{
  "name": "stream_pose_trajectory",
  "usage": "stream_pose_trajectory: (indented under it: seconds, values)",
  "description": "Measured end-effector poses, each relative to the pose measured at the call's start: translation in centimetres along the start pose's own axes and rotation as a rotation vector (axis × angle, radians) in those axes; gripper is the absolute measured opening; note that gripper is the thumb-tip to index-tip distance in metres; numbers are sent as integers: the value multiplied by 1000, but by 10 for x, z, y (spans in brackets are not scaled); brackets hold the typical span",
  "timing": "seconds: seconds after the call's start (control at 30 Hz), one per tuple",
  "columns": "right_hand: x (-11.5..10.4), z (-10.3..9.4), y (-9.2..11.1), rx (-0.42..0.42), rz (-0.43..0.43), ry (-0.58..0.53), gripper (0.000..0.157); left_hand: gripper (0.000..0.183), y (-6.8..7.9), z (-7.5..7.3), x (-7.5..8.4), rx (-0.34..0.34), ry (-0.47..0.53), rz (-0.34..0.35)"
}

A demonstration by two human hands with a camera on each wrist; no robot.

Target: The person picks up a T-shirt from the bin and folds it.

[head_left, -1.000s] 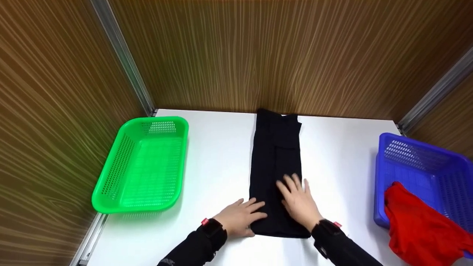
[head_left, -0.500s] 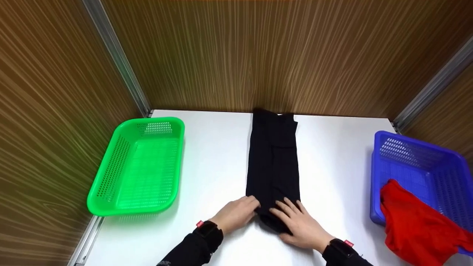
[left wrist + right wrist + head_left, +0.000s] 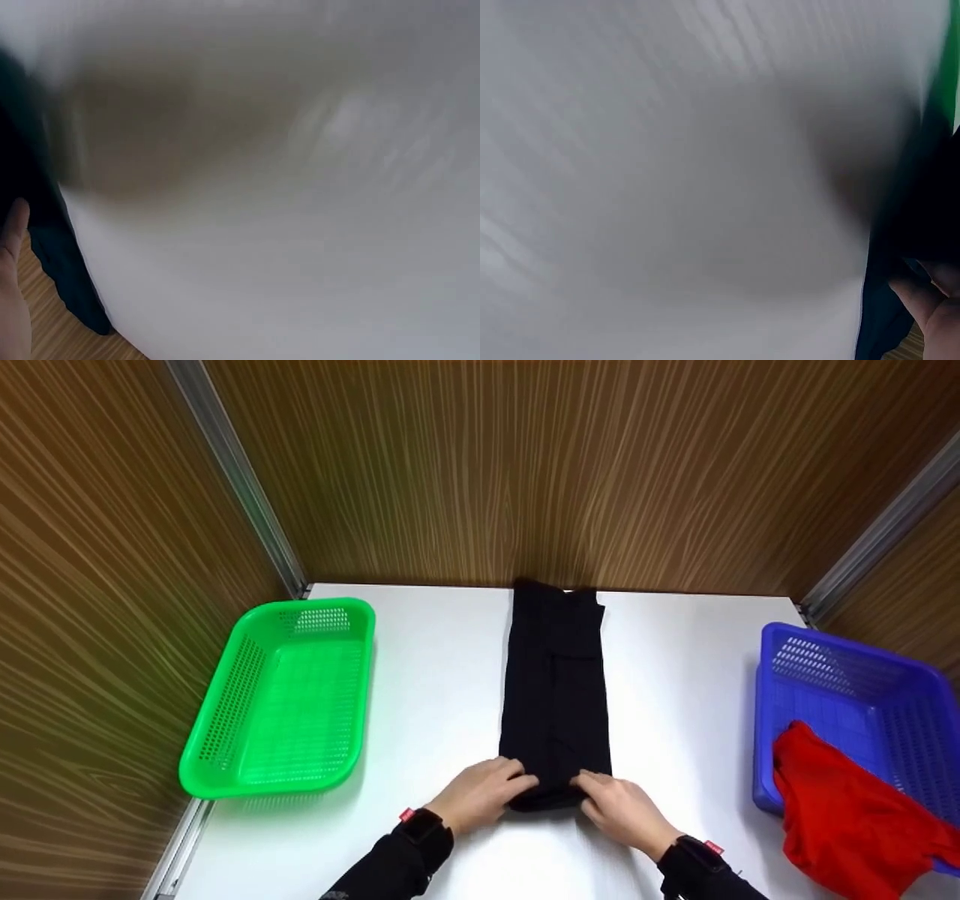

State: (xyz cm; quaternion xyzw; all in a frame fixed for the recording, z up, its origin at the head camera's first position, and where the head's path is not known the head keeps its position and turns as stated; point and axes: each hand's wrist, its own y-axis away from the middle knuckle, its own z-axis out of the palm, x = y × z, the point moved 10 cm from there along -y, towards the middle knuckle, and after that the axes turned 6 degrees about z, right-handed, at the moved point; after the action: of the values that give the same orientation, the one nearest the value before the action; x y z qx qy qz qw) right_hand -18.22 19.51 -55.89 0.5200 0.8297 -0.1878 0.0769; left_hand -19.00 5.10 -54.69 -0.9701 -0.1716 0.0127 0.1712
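A long, narrow folded black garment (image 3: 555,697) lies lengthwise on the white table, its far end against the wood-grain back wall; its exact kind is unclear. At its near left corner, my left hand (image 3: 480,795) grips the edge with bent fingers. My right hand (image 3: 622,810) pinches the near right corner between thumb and fingers. The near end is turned up into a short fold. In the left wrist view, a finger of the left hand (image 3: 13,277) lies against the dark cloth (image 3: 52,247). The right wrist view has the right hand (image 3: 934,311) at the garment's edge (image 3: 900,225).
A green plastic basket (image 3: 366,690) stands at the left of the white table (image 3: 435,682). On the right is a blue basket (image 3: 763,720), with a red cloth (image 3: 855,817) hanging over its near side. Wood-grain panels (image 3: 450,472) enclose the back and sides.
Both hands went from lying spread on the garment to gripping its near corners. The near end has been folded up and away, so the garment is shorter. The camera view shifted slightly.
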Motion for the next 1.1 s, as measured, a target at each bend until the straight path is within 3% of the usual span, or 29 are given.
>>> stream_pose_trajectory:
  seconds: [0.17, 0.3, 0.53, 0.73, 0.97, 1.1]
  values:
    - [1, -2, 7, -20, -80, -39, 42, 36, -1, 1, -5, -57, -23, -39]
    - [9, -1, 18, -95, -87, -74, 53, 33, 3, 4, -6, -103, 41, -46]
    - [14, -7, 30, -121, -136, -132, 25, 21, 9, 11, -5, -204, 93, -85]
    - [10, -12, 32, -112, -177, -136, 27, 17, 10, 14, -6, -297, 117, -132]
    - [3, -17, 37, -128, -214, -152, 26, 18, 10, 12, -9, -321, 218, -177]
    - [4, -17, 37, -170, -180, -190, 23, 19, 10, 14, -11, -347, 293, -207]
